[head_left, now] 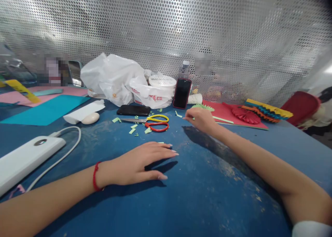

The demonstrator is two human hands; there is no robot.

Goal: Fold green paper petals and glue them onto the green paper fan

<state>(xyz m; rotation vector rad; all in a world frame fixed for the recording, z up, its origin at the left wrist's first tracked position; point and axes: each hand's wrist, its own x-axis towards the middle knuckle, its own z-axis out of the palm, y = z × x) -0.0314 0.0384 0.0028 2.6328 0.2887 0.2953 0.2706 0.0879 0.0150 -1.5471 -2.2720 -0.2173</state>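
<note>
Blue tabletop (194, 206) shows green clippings (132, 131) cut, green fan (206, 107) pleated, turquoise sheet (46, 110) unpleated. Left hand (136, 162) is open; right hand (202, 119) curls, grip unclear.

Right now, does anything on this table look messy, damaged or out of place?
Yes: small green paper scraps lie scattered around the scissors rather than gathered up, and the blue tabletop shows pale, worn-looking patches toward the right.
</note>
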